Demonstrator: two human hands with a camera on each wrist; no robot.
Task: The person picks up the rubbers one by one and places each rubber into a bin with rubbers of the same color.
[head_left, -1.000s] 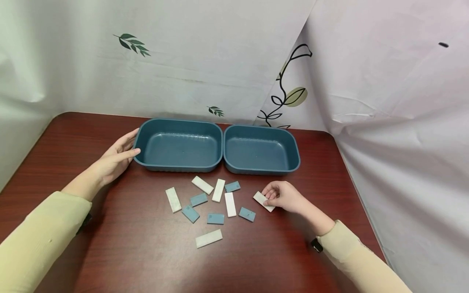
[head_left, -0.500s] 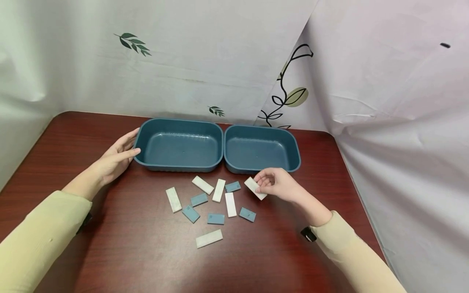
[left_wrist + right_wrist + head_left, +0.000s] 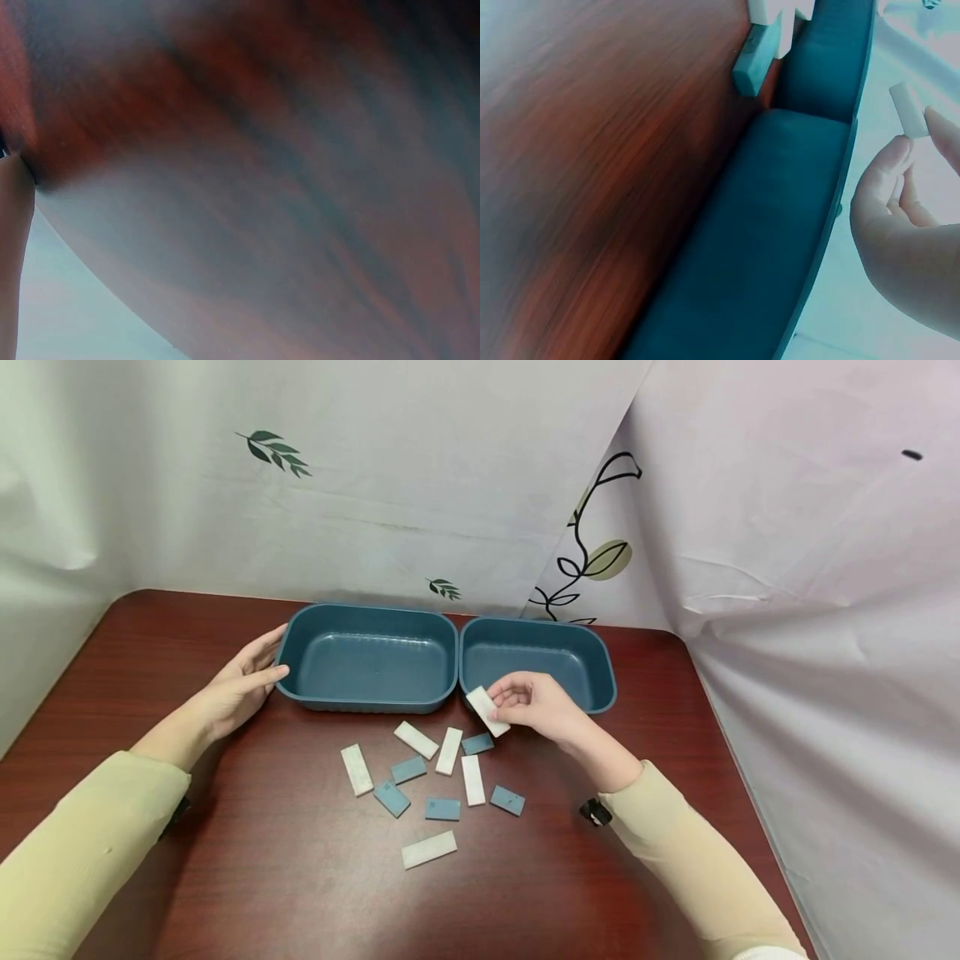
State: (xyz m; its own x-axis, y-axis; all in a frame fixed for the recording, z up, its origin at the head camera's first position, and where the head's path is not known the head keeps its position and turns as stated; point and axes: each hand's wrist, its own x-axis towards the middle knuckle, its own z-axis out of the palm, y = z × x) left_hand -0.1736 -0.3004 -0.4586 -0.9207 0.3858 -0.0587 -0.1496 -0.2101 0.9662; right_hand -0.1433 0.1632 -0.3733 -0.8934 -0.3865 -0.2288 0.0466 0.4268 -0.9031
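Note:
My right hand (image 3: 542, 703) pinches a white rectangular block (image 3: 482, 702) between thumb and fingers. It holds the block tilted above the table, over the near rim of the right blue bin (image 3: 537, 708). In the right wrist view, the white block (image 3: 908, 109) sticks out past the fingertips. My left hand (image 3: 238, 683) lies against the left end of the left blue bin (image 3: 367, 703), its thumb at the rim and its fingers, mostly straight, along the outer wall. Both bins hold nothing. The left wrist view shows only a blurred surface and part of the hand.
On the dark red table (image 3: 300, 877) in front of the bins lie several white blocks (image 3: 428, 849) and several shorter blue blocks (image 3: 442, 808). The two bins stand end to end by the white curtain (image 3: 360, 485) at the back.
My right hand has lifted the white block off the table and carried it left and away from me to the right bin's rim. The left hand stays at the left bin.

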